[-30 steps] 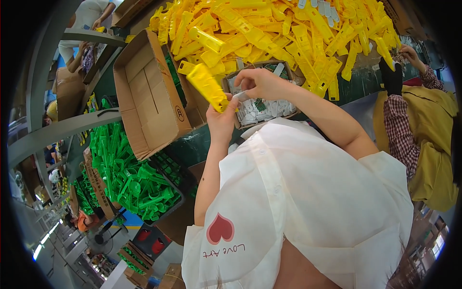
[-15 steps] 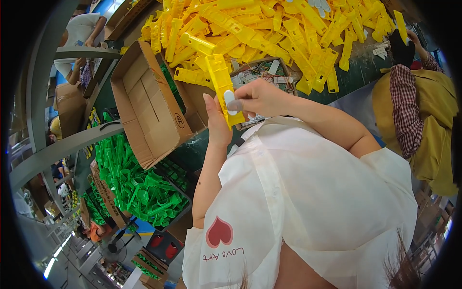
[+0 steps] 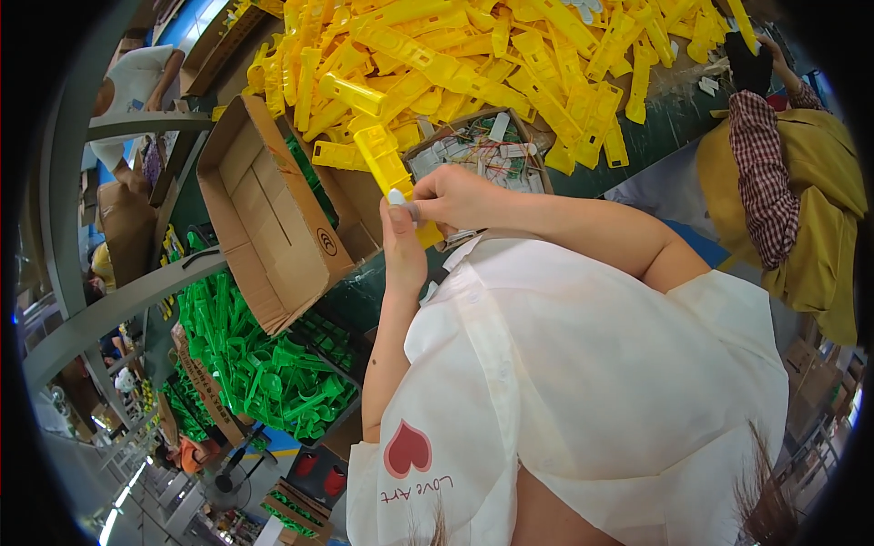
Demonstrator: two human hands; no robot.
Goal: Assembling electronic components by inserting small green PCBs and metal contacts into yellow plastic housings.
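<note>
- While the left hand (image 3: 403, 241) grasps the lower part of a long yellow housing (image 3: 381, 156), a small white piece (image 3: 395, 197) lies along it, directly beside the left thumb and the right fingertips.
- Its long axis slants from the far left, over the table, down to the near right, toward the shirt front; the hands cover much of its lower half.
- Both hands meet at the white piece: the left thumb comes from the near side, while the right hand (image 3: 455, 196) reaches in from the right with bent fingers against the housing; whether those fingers pinch the piece or only press it, I cannot tell.
- The housing is held up near the table's near edge, just left of a small carton (image 3: 539, 156) of white parts and thin wires.
- Dark green, the table (image 3: 651, 146) shows along its near edge to the right; a heap of yellow housings (image 3: 455, 64) covers the far side.
- Toward the table's left end, an open cardboard box (image 3: 264, 200) tilts beside the heap, with green parts (image 3: 264, 373) massed nearer and lower.
- Beyond the right, a co-worker in a checked sleeve (image 3: 763, 182) sits or stands by the same table.
</note>
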